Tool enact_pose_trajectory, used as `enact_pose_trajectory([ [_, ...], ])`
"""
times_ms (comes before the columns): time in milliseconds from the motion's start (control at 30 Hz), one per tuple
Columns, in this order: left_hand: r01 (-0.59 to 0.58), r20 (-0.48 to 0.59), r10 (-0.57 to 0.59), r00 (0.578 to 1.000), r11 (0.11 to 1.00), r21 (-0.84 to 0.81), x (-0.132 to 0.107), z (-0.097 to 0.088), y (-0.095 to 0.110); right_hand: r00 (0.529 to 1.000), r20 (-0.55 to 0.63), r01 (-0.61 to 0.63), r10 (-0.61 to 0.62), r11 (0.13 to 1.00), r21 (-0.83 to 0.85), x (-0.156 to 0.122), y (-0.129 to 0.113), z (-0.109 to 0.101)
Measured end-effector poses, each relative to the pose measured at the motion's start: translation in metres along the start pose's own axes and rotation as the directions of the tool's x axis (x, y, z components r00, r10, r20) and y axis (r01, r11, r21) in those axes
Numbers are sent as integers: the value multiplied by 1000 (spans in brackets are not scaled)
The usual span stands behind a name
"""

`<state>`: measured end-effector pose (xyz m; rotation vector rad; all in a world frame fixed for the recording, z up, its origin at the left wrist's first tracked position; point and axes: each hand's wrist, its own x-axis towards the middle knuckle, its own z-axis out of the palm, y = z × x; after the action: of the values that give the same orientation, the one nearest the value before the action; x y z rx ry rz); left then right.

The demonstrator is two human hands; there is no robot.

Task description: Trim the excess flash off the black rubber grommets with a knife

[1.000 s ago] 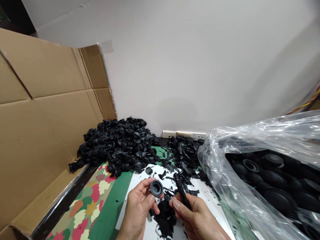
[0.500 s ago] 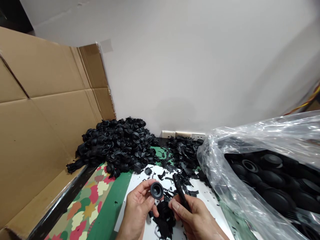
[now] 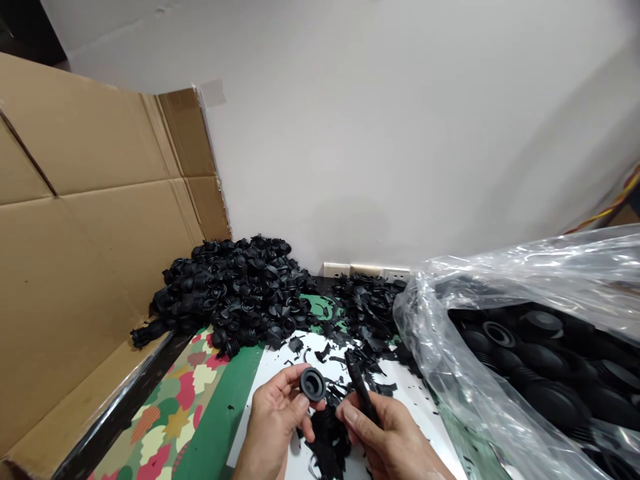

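Note:
Between the thumb and fingers of my left hand [image 3: 276, 417] is a round black rubber bellows boot [image 3: 313, 385], its open ringed end facing up toward me. My right hand [image 3: 377, 427] is wrapped round a slim black pen-like tool [image 3: 359, 380] that points up and away; its working end is too dark to make out. The two hands are apart, with the tool not touching the boot. Below and between them, a heap of black rubber trimmings [image 3: 330, 433] covers part of a white sheet [image 3: 245, 433].
A large pile of black rubber boots [image 3: 240, 287] rises at the back left beside a cardboard box [image 3: 100, 153]. More black scraps [image 3: 373, 300] lie at the back, near wall sockets [image 3: 367, 270]. At right, a clear plastic bag [image 3: 425, 333] holds several black boots [image 3: 555, 393].
My left hand has tilted the boot slightly, so more of its inner rings shows. My right hand and the tool have barely moved.

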<state>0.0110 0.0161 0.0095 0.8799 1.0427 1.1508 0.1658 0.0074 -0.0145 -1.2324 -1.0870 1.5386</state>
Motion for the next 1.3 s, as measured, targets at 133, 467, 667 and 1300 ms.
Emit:
enact_pose_trajectory([
  [133,-26,18,26,999,999,-21,1,-1,-1,1000,23,1,-1,1000,5,1,3,-1],
  [467,-28,11,28,1000,999,26,0,2,2,1000,25,-14,14,1000,-22,0,2,-2],
  [667,-23,-22,24,999,999,48,0,2,3,999,31,-29,29,1000,-8,-1,-3,-1],
  [1300,-64,-24,65,998,997,48,3,-1,-3,1000,-2,24,-24,998,50,-1,1,1],
])
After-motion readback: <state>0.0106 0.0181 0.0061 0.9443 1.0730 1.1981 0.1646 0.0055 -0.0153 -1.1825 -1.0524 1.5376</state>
